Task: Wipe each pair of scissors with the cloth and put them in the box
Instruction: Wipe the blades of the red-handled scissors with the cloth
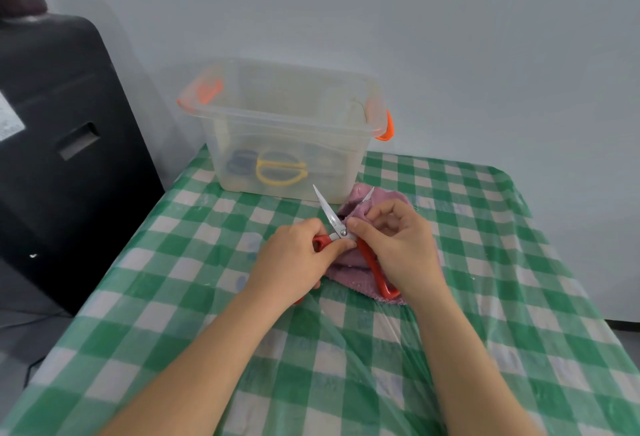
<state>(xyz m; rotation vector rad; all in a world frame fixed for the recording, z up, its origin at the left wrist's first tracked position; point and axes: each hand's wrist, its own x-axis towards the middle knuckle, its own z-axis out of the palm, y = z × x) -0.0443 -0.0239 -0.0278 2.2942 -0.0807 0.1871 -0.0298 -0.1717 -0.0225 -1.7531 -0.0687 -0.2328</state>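
Red-handled scissors are spread open over a purple cloth in the middle of the table. My left hand grips one red handle near the pivot. My right hand pinches a fold of the cloth around one blade, whose tip pokes out above the cloth. The other blade points up and to the left, bare. Behind them stands a clear plastic box with orange latches. Inside it lie yellow-handled scissors and a dark blue-handled pair.
The table carries a green and white checked cover under clear plastic film. A large black case stands off the table's left edge. A pale wall runs close behind the box.
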